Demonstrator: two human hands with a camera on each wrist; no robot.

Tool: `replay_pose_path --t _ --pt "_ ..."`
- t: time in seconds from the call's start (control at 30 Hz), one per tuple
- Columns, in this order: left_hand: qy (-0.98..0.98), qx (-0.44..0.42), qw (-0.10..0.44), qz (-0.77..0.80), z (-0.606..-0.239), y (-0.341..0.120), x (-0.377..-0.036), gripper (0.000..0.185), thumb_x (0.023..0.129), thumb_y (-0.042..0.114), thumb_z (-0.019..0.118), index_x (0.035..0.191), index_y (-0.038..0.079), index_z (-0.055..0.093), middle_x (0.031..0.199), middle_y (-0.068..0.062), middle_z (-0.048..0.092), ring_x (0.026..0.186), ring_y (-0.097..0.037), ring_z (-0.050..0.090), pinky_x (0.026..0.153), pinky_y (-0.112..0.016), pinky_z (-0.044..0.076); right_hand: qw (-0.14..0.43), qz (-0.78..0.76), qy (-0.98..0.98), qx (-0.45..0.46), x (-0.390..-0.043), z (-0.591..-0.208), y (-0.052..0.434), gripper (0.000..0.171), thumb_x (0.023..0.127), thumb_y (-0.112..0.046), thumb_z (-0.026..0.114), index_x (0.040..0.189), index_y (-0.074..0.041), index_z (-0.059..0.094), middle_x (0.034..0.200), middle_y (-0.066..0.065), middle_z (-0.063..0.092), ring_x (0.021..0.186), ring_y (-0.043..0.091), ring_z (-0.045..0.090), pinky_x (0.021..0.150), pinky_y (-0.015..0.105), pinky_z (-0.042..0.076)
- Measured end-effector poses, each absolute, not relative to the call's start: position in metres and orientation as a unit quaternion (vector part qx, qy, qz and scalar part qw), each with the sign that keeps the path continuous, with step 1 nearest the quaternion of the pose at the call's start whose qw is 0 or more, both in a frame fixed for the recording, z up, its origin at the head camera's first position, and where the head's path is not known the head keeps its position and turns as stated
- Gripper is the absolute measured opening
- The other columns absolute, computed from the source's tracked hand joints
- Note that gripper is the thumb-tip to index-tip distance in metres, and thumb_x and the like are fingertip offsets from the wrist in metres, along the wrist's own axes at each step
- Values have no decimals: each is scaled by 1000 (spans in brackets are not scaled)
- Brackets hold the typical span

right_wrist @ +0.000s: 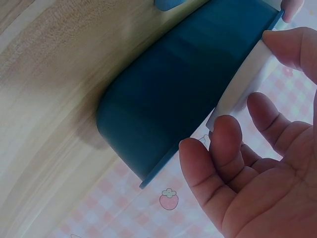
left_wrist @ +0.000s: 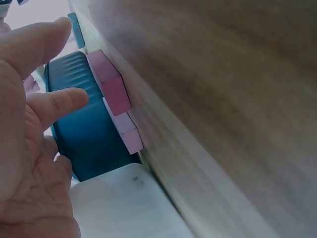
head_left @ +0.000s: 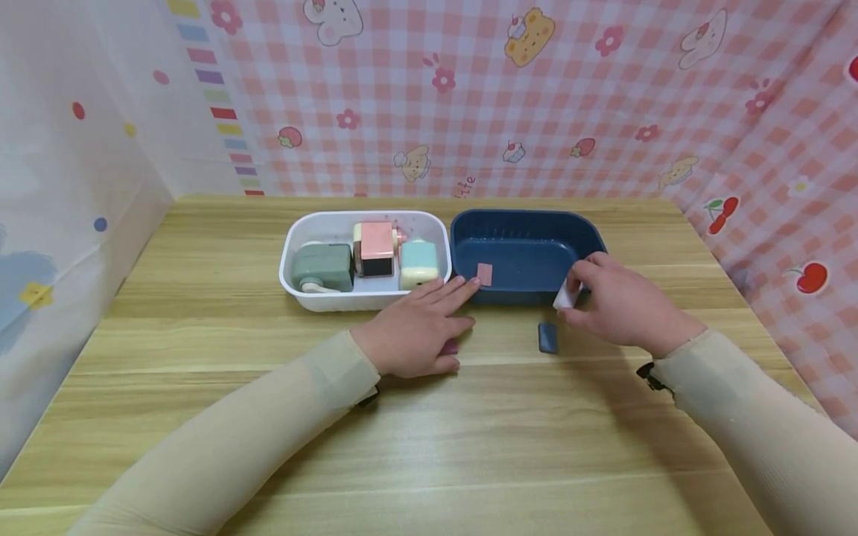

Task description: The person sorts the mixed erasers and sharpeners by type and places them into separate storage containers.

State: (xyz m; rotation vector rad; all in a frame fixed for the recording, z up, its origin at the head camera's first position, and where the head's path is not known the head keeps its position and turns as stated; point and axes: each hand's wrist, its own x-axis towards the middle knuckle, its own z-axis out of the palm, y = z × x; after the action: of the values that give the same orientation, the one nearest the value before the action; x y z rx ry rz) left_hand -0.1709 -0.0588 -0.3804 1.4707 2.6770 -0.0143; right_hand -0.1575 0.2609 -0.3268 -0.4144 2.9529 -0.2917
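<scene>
The right hand [head_left: 620, 301] pinches a white block [head_left: 567, 296] at the blue bin's [head_left: 529, 296] front rim, toward its right end. The left hand [head_left: 418, 327] grips nothing, fingers straight, by the bin's left end. In front of the bin are a dark pink block [left_wrist: 110, 83], a pale block [left_wrist: 127, 131] and a navy block [head_left: 547, 338]. A pink tile [head_left: 484, 275] is inside it. Just left, a white bin [head_left: 358, 300] has three toys [head_left: 418, 266].

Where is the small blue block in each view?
Head: block right of centre, slightly below the middle.
Left wrist: block upper left.
Right wrist: block at the top edge, near the middle, partly cut off.
Shared landmark: the blue bin.
</scene>
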Motion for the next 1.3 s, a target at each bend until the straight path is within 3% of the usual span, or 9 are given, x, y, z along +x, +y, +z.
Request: replay_pose_path --t 1.3 --pt "876 481 39 -3 -382 -58 -171 59 101 54 63 149 20 60 178 -12 8 166 -31 12 136 -44 9 78 -106 982 -138 -159 -329 262 35 91 -31 83 112 -8 67 115 15 60 87 22 61 76 40 58"
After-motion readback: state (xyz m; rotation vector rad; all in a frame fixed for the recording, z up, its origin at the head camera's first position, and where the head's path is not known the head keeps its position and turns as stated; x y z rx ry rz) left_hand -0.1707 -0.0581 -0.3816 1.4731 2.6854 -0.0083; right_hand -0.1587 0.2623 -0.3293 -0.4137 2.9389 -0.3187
